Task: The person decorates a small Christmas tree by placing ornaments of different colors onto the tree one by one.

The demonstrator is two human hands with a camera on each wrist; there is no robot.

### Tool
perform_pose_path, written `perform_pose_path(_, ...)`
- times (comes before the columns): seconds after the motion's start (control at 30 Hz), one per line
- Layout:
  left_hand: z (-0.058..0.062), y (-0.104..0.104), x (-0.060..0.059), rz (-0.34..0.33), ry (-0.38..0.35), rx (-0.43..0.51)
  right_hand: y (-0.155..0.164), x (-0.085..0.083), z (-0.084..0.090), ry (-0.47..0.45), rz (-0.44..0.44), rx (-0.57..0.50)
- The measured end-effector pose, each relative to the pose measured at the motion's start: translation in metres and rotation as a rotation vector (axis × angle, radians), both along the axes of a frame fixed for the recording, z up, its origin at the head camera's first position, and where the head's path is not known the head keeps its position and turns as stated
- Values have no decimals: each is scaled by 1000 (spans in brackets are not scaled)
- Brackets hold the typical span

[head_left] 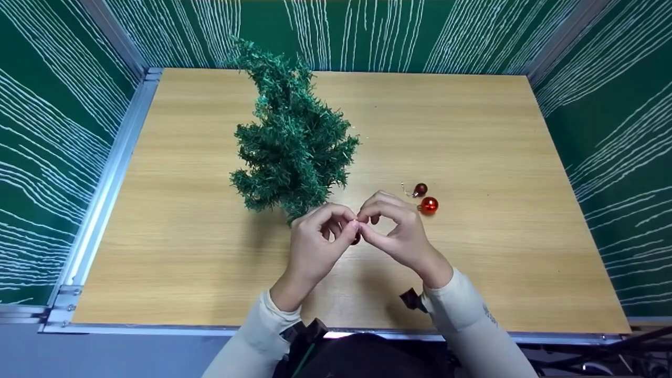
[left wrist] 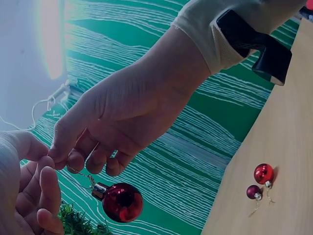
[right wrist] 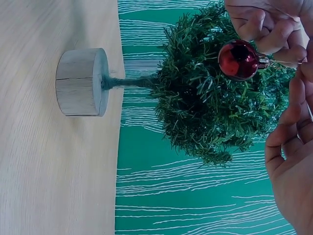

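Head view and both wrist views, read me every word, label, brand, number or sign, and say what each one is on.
No text is readable in any view.
Right sleeve: a grey mark, possibly print, too small and blurred to read.
Tree, hanging bauble: none visible.

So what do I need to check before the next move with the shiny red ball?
1. Ball hanging below the fingers, off the table: ok.
2. String pinched: ok, left hand and right hand meet at it.
3. String loop open wide enough: cannot tell, fingertips hide its end.
4. One hand free to hold a branch: not ok, both are busy.
5. Tree steady: its round base looks flat on the table, so probably ok.
6. Two other balls out of the way: ok, right of the tree.
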State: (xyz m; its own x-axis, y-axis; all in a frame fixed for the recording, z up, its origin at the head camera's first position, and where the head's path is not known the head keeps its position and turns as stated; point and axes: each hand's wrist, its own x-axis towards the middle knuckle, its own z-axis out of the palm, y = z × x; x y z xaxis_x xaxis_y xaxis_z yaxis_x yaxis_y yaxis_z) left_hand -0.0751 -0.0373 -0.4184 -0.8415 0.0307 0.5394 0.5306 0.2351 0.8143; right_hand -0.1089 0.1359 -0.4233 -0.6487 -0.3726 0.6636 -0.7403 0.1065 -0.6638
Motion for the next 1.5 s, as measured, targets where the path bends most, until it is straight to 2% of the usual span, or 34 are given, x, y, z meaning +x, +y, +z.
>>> perform_pose_path(0.4, 3, -7, -1, 23, 19, -12, -5, -3, 4, 20, 12, -9)
perform_pose_path(0.6, 2, -12, -2, 86, 49, -10, -15, -8, 9, 32, 21, -17)
perform_pose_path(0.93, 7, -24, -6, 171, 76, -14, -26, -16, 17, -12, 36, -15)
perform_pose_path(1.23, 12, -26, -8, 317, 102, -50, -33, -24, 22, -31, 26, 23)
perform_pose_path(1.5, 16, -27, -7, 399, 120, -77, -39, -31, 24, -18, -9, 35)
